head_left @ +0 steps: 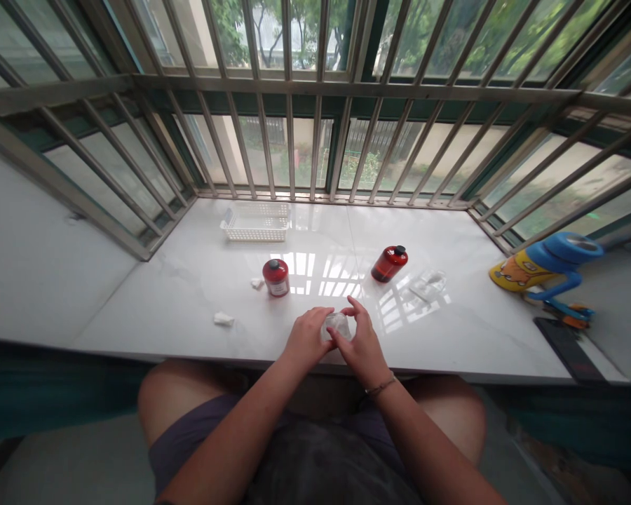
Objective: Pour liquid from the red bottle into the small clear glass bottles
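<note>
Clear jar (336, 326) — gripped between the left hand (308, 339) and right hand (362, 345), fingers curled around it.

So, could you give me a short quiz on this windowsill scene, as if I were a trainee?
1. Which hand wears the bracelet?
2. True or false: the red bottle nearer the hands stands upright, while the other red bottle lies on its side.
3. What do the left hand and right hand hold between them: A. a white basket, B. a clear jar, or C. a crumpled tissue?

Key: 1. The right hand. 2. True. 3. B.
</note>
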Tool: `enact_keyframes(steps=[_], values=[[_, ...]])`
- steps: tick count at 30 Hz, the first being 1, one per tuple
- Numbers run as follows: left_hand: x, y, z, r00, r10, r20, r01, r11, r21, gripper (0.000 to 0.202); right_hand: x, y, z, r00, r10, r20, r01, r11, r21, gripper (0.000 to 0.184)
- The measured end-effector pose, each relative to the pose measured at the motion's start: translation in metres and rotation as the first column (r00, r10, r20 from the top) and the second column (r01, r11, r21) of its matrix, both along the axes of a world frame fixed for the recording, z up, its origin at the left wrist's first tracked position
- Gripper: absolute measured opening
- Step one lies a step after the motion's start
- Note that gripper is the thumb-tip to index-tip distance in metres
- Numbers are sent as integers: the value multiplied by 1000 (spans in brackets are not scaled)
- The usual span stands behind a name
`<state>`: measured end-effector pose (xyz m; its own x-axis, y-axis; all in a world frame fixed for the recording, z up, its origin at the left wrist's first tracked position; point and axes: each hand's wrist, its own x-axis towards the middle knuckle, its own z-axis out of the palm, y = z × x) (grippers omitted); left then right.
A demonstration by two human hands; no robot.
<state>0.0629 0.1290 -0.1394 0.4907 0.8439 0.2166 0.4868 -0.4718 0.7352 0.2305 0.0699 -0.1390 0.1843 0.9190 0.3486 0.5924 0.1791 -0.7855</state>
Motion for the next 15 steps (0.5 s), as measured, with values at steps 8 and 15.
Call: enact_keyframes(steps=[8,15], values=[[-1,0,0,999,7,-31,-7,1000,4,72,15,-2,20,1000,7,13,-8,995,99,66],[1,-8,-6,997,43,-68,-42,999,27,94,26,-8,34,997,-8,81,-12,969,247,59]])
